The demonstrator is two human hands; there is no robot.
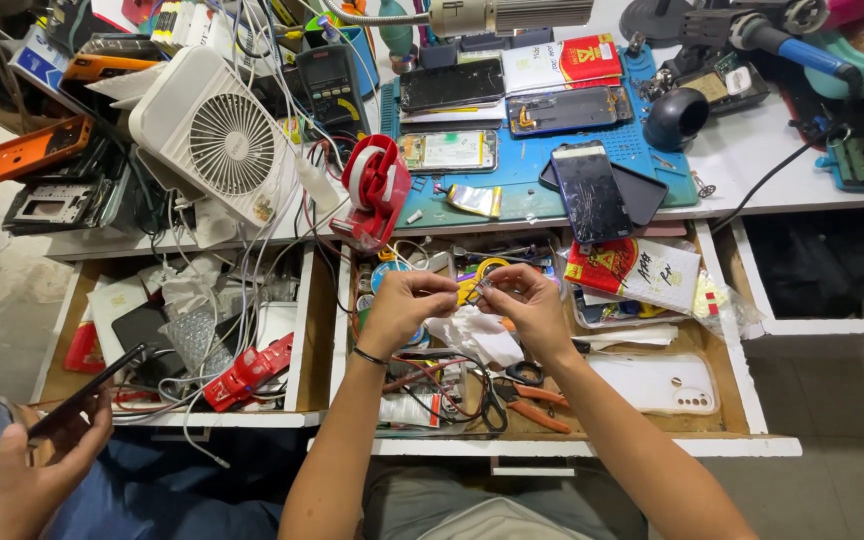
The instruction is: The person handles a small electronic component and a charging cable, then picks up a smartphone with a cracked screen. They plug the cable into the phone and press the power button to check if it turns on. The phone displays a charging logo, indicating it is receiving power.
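Note:
My left hand (405, 310) and my right hand (527, 305) meet above an open drawer (552, 446), fingertips pinched together on a small dark part (479, 289) held between them. What the part is stays too small to tell. A black band circles my left wrist. Under the hands lie a crumpled white tissue (472, 335), a yellow tape ring (487, 268), tangled wires and orange-handled pliers (532, 408). A white phone case (667, 383) rests in the drawer to the right.
A blue work mat (527, 170) on the white bench holds several opened phones and a cracked one (590, 190). A red tape dispenser (375, 190) and white fan (217, 135) stand left. Another person's hand (42, 470) at lower left holds a dark phone (82, 395).

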